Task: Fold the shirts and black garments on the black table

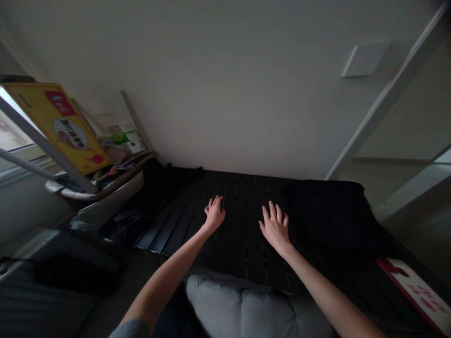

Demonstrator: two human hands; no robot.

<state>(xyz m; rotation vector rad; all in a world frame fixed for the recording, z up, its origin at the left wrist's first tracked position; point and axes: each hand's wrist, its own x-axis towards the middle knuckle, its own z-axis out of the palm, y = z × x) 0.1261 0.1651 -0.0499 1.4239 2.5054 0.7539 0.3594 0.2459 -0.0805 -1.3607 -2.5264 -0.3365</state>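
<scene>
My left hand (214, 213) lies flat, palm down, on a black slatted surface (243, 244) with its fingers stretched toward the wall. My right hand (275, 225) rests on the same slats a little to the right, fingers spread and open. Neither hand holds anything. A grey quilted cushion (246, 305) lies under my forearms at the near edge of the slats.
A black cushion or bundle (327, 211) lies on the slats right of my right hand. A yellow box (59, 124) and other packages lean at the left above a white tub (105, 185). A white wall (229, 84) stands behind; a red-and-white box (419, 291) lies at the lower right.
</scene>
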